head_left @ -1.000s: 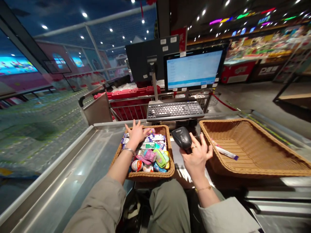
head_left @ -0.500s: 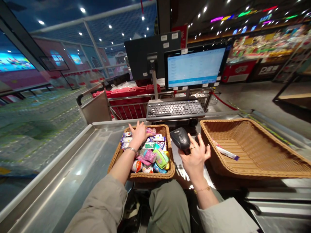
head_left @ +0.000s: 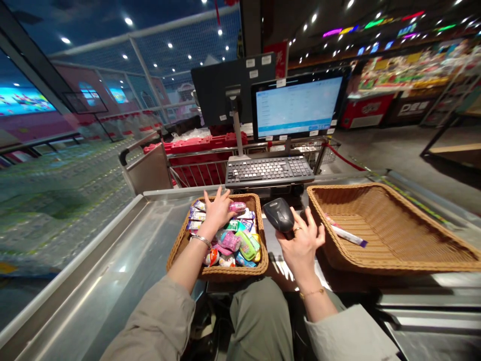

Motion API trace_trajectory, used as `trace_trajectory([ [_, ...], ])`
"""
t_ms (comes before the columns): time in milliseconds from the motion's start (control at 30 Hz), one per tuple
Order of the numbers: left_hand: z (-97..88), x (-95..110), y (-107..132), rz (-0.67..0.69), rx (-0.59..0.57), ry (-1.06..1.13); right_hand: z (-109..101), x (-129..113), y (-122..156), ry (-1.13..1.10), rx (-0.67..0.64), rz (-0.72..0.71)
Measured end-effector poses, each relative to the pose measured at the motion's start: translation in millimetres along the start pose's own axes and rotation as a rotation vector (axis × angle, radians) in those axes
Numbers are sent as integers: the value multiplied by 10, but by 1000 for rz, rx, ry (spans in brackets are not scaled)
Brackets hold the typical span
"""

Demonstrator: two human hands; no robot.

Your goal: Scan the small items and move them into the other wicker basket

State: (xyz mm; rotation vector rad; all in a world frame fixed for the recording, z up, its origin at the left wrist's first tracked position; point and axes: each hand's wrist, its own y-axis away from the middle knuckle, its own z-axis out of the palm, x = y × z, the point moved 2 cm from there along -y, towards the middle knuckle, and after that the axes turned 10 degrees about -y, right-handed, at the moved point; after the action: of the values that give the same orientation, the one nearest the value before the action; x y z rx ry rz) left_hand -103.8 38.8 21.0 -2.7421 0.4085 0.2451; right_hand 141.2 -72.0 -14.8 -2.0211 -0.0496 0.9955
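Steel counter (head_left: 150,235) stretching off to the left, and here's my right hand (head_left: 301,244) gripping the black scanner (head_left: 278,214), its head just beside the left wicker basket (head_left: 263,245), while my left hand (head_left: 218,210) hangs with fingers spread over that basket's far side, thumb at a pink packet (head_left: 238,206), though whether I've got hold of it I can't tell! Bright little goods (head_left: 246,244) crowd the near half, one slim white stick (head_left: 347,235) lies in the right wicker basket (head_left: 398,235), and on the far side a keyboard (head_left: 268,169) sits before a lit monitor (head_left: 298,108)!
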Motion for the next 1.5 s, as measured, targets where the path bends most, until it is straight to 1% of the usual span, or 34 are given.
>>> trace_trajectory([
  [133, -95, 83, 15, -21, 102, 12, -22, -11, -8, -11, -29, -4],
  [333, -140, 184, -19, -44, 219, 32, -37, -20, -13, -5, -73, -18],
  [633, -166, 255, -63, -39, 309, 40, -41, -15, -17, 5, -120, -49],
  [1067, -175, 306, -115, -28, 339, 54, -64, -20, -24, 8, -124, -58],
  [1267, -181, 315, -119, -31, 334, 44, -71, -18, -21, -13, -135, -60],
  [1500, -230, 327, -130, -41, 310, 62, -71, -24, -22, 22, -148, -64],
])
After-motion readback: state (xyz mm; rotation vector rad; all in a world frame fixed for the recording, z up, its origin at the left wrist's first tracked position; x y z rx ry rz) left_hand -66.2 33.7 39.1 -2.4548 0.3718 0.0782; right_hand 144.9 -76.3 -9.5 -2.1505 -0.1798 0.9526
